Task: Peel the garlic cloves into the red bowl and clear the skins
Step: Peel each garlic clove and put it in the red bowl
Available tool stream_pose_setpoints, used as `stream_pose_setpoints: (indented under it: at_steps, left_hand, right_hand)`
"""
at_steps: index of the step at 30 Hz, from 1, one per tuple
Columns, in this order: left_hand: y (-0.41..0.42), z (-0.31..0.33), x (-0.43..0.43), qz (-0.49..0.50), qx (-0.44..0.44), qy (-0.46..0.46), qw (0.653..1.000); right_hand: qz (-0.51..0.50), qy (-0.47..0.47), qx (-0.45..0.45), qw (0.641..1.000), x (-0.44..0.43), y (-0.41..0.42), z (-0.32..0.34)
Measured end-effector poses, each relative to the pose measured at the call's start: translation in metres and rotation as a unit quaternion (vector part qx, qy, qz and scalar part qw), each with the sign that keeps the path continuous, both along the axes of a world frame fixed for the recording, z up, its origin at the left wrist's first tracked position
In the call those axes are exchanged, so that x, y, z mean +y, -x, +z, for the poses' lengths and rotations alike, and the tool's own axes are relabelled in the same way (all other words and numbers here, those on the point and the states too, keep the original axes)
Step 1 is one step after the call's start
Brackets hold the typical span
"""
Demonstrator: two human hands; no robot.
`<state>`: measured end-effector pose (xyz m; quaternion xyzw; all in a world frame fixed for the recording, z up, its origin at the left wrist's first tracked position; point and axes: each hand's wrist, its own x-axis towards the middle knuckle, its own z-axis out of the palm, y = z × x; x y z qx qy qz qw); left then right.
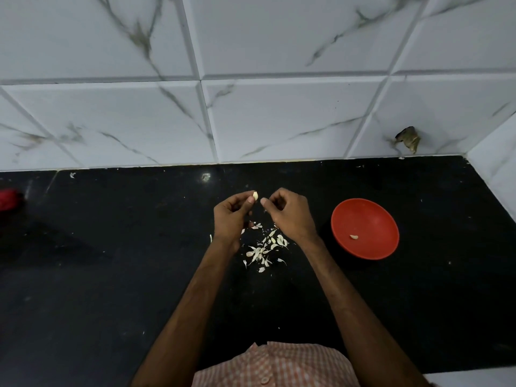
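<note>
My left hand [233,216] pinches a pale garlic clove [255,195] between thumb and fingertips, held above the black counter. My right hand [287,212] is just to its right with fingers curled and thumb and forefinger pressed together near the clove; whether they pinch a bit of skin I cannot tell. Below the hands lies a scatter of garlic skins [265,248] on the counter. The red bowl [365,213] stands to the right of my right hand, with one peeled clove [354,236] in it.
The black counter [139,261] runs to a white marble-tiled wall [251,107] at the back and right. A red object [8,199] sits at the far left edge. A chipped hole in the tile [408,141] shows at the back right.
</note>
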<state>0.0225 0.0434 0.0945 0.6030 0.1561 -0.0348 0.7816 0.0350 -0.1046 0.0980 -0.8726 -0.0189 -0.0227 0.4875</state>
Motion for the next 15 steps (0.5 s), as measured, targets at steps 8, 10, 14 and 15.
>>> stream_pose_setpoints:
  at_steps: [8, 10, 14, 15]
  left_hand:
    - [-0.0023, -0.0022, -0.0021, -0.005, -0.078, -0.115, 0.99]
    - [-0.0024, -0.0016, -0.003, 0.003, -0.08, -0.1, 0.992]
    - [-0.0023, -0.0001, -0.0044, 0.008, -0.073, -0.034, 0.997]
    - [-0.0017, -0.0002, -0.0044, 0.006, -0.073, -0.026, 0.997]
  right_hand:
    - [0.026, -0.161, -0.007, 0.987, 0.0035, 0.0009, 0.0015]
    - [0.0, -0.224, 0.014, 0.974, 0.0035, 0.0004, 0.0004]
    - [-0.02, -0.327, 0.045, 0.944, 0.0059, 0.0015, 0.0027]
    - [-0.021, -0.335, 0.047, 0.941, 0.0065, 0.0015, 0.0027]
